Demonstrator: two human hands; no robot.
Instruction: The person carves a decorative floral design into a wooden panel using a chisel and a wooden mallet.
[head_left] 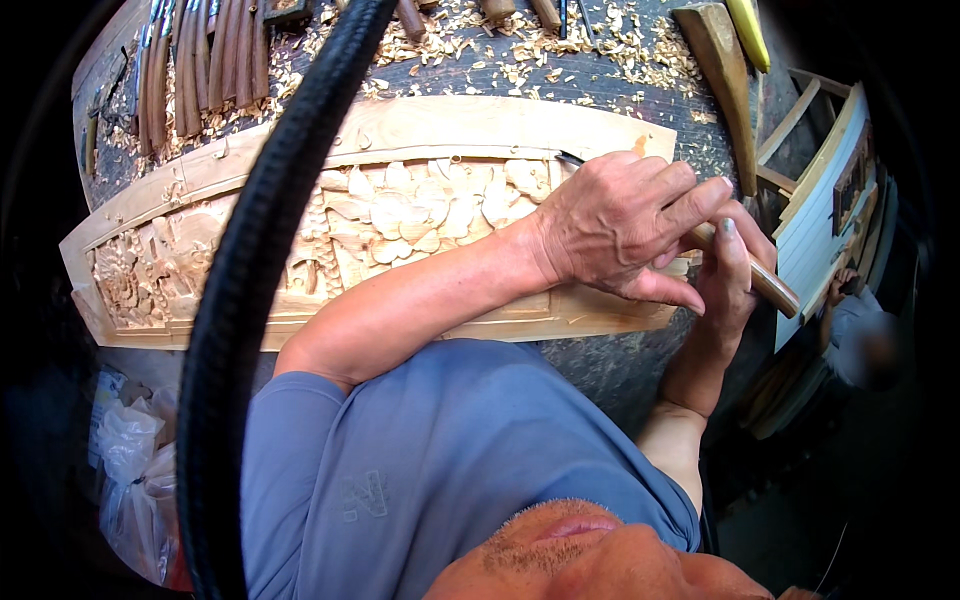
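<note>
Carved wood panel (420, 205) lies lengthwise along near edge of bench (712, 150), floral relief facing up. Chisel (777, 288) sits over panel's R end, blade tip at upper border of relief; can't tell if it's biting wood. L hand (622, 228) is closed over the chisel's shank, thumb sticking out twd R hand (738, 262). R hand is clamped on the wooden handle, butt end poking out past it; hands are close tog. Wooden-handled tools (215, 60) sit in a row nr bench's far L corner, w/ shavings (640, 50) strewn along far side. Curved wood piece (725, 85) lies by R edge, yellow item (748, 35) just beside it, nr far R corner. Black cord (262, 200) crosses the view, hiding part of panel.
</note>
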